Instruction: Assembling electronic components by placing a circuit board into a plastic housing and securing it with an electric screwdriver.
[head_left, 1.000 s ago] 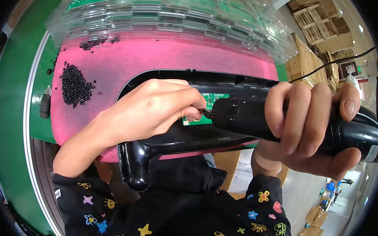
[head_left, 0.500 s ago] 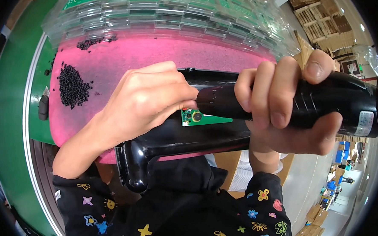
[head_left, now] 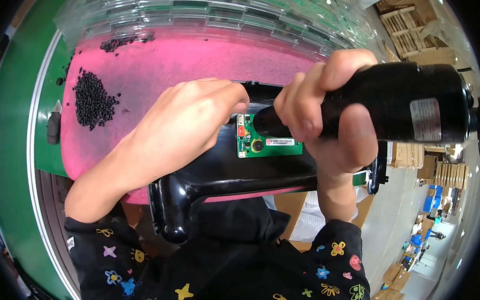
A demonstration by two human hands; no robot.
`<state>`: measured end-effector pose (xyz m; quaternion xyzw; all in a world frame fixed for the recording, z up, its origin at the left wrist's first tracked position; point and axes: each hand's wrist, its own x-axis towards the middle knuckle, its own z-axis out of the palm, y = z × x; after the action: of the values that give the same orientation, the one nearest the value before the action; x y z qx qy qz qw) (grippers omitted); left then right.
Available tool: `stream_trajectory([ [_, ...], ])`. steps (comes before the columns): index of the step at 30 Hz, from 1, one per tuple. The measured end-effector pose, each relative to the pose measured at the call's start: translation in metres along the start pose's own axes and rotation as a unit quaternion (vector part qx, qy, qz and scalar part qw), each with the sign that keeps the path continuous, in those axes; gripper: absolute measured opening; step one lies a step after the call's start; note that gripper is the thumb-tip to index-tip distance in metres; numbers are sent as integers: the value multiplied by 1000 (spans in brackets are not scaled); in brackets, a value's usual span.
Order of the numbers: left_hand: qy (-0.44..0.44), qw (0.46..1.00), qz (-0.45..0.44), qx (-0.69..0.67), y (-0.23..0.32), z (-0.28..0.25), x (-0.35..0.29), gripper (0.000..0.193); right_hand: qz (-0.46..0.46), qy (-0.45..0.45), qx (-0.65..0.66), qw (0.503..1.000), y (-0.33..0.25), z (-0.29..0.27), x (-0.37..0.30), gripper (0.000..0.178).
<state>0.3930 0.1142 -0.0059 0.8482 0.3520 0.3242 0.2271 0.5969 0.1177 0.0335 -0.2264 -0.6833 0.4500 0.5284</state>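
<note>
My right hand (head_left: 330, 107) is wrapped around a black electric screwdriver (head_left: 395, 101), held tilted with its narrow end pointing left and down over a green circuit board (head_left: 283, 150). The screwdriver's tip is hidden behind its own body. The board lies in a glossy black plastic housing (head_left: 219, 170) and carries small connectors, a round black part and a white label. My left hand (head_left: 189, 117) is closed beside the board's upper left corner. Its fingertips curl out of sight, so I cannot make out what they hold, if anything.
On the pink mat (head_left: 138, 68), a pile of small black screws (head_left: 92, 100) lies at the left, with a smaller heap (head_left: 118, 44) farther back. Stacked clear plastic trays (head_left: 206, 18) line the far side. A dark object (head_left: 54, 128) sits left of the mat.
The screwdriver's narrow end has shifted slightly right, and its rear end has swung up and toward me. More of the circuit board shows. My left hand has drawn back a little from the tip.
</note>
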Motion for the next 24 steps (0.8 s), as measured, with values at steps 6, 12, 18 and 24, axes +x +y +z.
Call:
stream_trajectory([
  [6,-32,999,-15,-31,6,-3,-2,6,27,-47,-1,999,-3,14,2,44],
  [12,-55,998,-17,-30,5,1,-3,9,8,22,-19,1000,4,13,-4,44],
  [18,-110,993,-16,-38,-1,-1,-9,18,-51,-6,158,986,-11,8,-9,47],
  [24,-61,995,60,-49,-3,0,-2,16,-91,-13,170,981,-20,1,-9,46],
])
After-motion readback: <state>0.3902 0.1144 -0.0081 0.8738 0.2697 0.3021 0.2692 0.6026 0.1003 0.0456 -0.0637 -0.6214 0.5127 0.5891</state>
